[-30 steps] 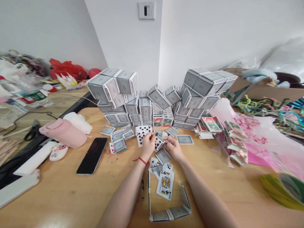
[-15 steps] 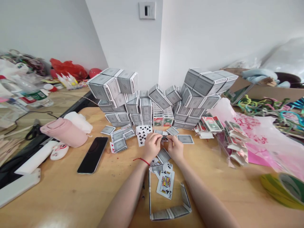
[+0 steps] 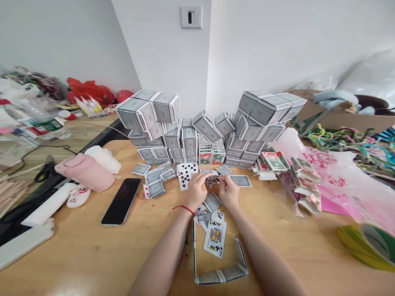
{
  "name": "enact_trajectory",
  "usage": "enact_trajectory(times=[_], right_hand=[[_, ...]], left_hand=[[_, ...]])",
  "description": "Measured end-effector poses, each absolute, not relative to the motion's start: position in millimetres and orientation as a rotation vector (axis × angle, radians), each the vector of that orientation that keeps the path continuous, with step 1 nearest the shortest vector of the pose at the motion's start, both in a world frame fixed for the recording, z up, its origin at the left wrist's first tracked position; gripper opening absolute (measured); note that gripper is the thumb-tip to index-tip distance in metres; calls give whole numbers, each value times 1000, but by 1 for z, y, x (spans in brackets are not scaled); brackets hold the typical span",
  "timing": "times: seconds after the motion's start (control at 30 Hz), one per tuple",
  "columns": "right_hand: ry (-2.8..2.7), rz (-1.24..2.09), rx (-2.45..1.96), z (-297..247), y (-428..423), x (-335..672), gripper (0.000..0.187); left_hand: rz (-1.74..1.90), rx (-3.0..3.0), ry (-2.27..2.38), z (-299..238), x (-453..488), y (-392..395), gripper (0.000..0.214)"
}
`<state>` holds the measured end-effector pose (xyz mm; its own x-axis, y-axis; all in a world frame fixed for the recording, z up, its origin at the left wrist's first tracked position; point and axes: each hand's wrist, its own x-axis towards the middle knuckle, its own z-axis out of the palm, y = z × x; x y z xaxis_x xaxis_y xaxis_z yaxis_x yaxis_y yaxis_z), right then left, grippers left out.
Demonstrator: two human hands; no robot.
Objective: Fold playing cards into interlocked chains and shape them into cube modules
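Note:
Both my hands meet over the middle of the wooden table (image 3: 92, 250). My left hand (image 3: 196, 190), with a red string at the wrist, and my right hand (image 3: 228, 191) pinch the two ends of a playing card (image 3: 212, 179) held between them. Loose cards lie just below the hands, among them a face-up king (image 3: 215, 239). Nearer to me stands a low frame of folded cards (image 3: 219, 275). Behind the hands rises a big pile of grey card cubes (image 3: 185, 127).
A black phone (image 3: 121, 201) lies left of the hands, beside a pink pouch (image 3: 86, 172). Loose grey-backed cards (image 3: 156, 181) and a face-up spade card (image 3: 184, 174) lie by the pile. Folded cards (image 3: 304, 185) and a pink plastic bag (image 3: 342, 181) lie to the right; tape rolls (image 3: 370, 246) sit at the far right.
My hands came together and lifted a card slightly away from me; both now pinch it at its ends. Nothing else has moved.

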<state>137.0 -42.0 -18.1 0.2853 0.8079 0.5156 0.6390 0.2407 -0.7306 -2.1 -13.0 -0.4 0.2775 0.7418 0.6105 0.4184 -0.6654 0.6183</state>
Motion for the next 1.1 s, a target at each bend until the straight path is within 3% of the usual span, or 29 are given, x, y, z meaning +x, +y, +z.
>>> enact_trajectory(times=[0.3, 0.47, 0.63, 0.73, 0.93, 1.1], right_hand=[[-1032, 565, -1267, -18, -39, 132, 12], [-918, 877, -1046, -18, -34, 127, 18], [-1032, 806, -1070, -21, -32, 130, 16], [-1102, 715, -1118, -20, -31, 134, 29], [-1023, 746, -1248, -18, -32, 135, 20], [-971, 1075, -1113, -13, -39, 127, 19]], left_hand=[[1320, 1662, 1080, 2, 3, -14, 42], [1252, 1434, 1078, -6, 7, -6, 22], [1239, 1459, 1236, -7, 5, -3, 12], [1171, 1608, 1295, -6, 4, -4, 7], [1253, 1661, 1267, -5, 5, -10, 11], [1368, 1575, 1311, -4, 4, -11, 19]])
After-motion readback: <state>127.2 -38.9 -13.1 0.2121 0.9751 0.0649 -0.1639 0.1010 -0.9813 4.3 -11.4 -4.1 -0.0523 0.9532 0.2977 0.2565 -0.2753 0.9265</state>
